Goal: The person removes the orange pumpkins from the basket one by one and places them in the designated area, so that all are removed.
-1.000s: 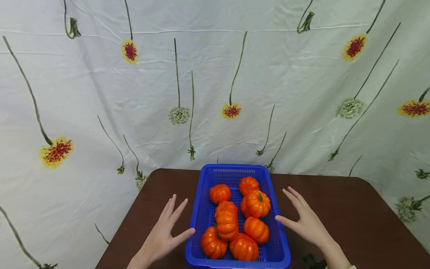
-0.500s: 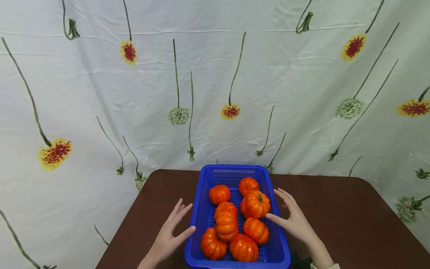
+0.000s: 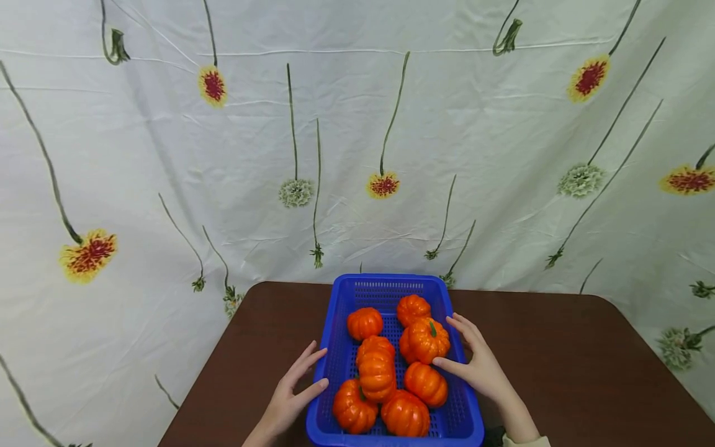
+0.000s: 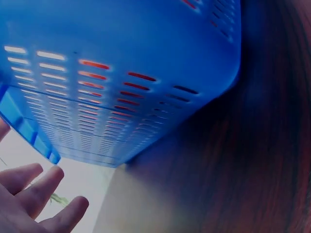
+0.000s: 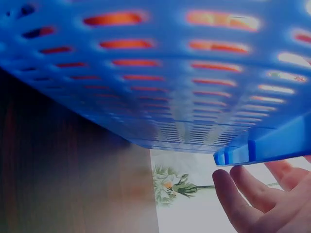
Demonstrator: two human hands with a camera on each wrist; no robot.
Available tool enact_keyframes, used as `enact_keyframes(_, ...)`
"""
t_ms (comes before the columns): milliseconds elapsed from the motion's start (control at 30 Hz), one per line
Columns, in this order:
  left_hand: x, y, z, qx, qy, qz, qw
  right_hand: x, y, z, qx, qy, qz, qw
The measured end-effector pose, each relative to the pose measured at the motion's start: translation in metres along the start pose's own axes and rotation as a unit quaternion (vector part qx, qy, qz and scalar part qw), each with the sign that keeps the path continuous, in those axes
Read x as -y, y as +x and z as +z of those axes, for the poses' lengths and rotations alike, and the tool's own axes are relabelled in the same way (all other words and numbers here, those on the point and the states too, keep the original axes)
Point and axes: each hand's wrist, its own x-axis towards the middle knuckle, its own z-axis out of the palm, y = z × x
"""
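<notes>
A blue perforated plastic basket (image 3: 391,441) rests on the dark table with several small orange pumpkins in it. One larger pumpkin (image 3: 422,343) with a green stem lies toward the right side. My left hand (image 3: 285,400) is at the basket's left rim, thumb and fingers extended and spread. On the opposite side, my right hand (image 3: 483,366) reaches over the right rim, its thumb tip inside beside the larger pumpkin. In the right wrist view, fingers (image 5: 243,199) lie just below the rim. The left wrist view shows the basket's slotted wall (image 4: 126,29) and loose, straight fingers (image 4: 41,191).
The dark brown wooden table (image 3: 558,360) extends to both sides of the basket. A white cloth (image 3: 357,143) printed with flowers hangs behind the table. Something black (image 3: 494,436) shows at the right wrist, next to a pale sleeve (image 3: 525,441).
Both hands have moved inward to the basket's sides, the right thumb passing over the rim. The basket and pumpkins stay in place.
</notes>
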Motion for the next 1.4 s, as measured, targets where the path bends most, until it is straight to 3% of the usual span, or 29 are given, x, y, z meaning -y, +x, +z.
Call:
enact_keyframes(267,0.005,0.004,0.006,0.022,-0.114,-0.020,0.9930,-0.001,0.002,0.006,0.006,-0.007,0.023,0.9997)
enact_keyframes(433,0.006,0.007,0.012,0.025,-0.141,-0.009,0.9896,-0.002,0.004,0.008,0.024,-0.008,0.054,0.9982)
enact_keyframes(600,0.007,0.009,0.016,0.011,-0.147,-0.011,0.9890,-0.001,0.006,0.007,0.046,0.006,0.076,0.9960)
enact_keyframes(933,0.011,0.012,0.020,-0.024,-0.129,-0.002,0.9913,-0.002,0.010,0.007,0.058,-0.003,0.068,0.9960)
enact_keyframes(1400,0.014,0.013,0.020,-0.021,-0.124,0.014,0.9920,-0.002,0.004,0.009,-0.030,-0.012,0.065,0.9974)
